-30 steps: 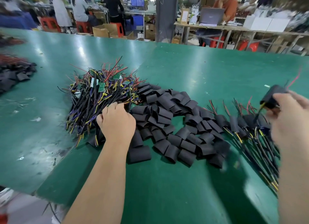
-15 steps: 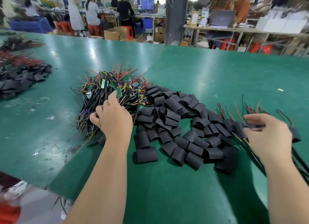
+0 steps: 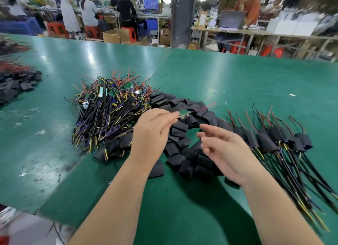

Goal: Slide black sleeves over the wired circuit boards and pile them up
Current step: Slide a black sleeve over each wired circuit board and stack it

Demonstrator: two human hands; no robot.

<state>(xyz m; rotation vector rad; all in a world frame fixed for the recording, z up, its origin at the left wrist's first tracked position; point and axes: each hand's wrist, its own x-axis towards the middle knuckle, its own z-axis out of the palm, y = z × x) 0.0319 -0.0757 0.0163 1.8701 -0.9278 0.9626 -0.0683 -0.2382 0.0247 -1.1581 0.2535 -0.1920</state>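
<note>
A heap of bare wired circuit boards [image 3: 109, 107] with black, yellow and red leads lies left of centre on the green table [image 3: 237, 83]. Loose black sleeves [image 3: 184, 153] are spread in the middle. Sleeved boards [image 3: 270, 140] are piled at the right, wires trailing toward me. My left hand [image 3: 151, 135] pinches one small wired circuit board [image 3: 184, 114], blurred, with a red lead pointing right, above the sleeves. My right hand [image 3: 221, 149] hovers just right of it, fingers apart, holding nothing.
A second pile of black sleeves and red wires [image 3: 16, 80] lies at the far left of the table. The near table edge [image 3: 60, 195] runs diagonally at lower left. People, stools, boxes and benches stand beyond the far edge.
My left hand lifted one board out of the heap and moved right. My right hand let go of the sleeved board at the right pile and came in toward the left hand.
</note>
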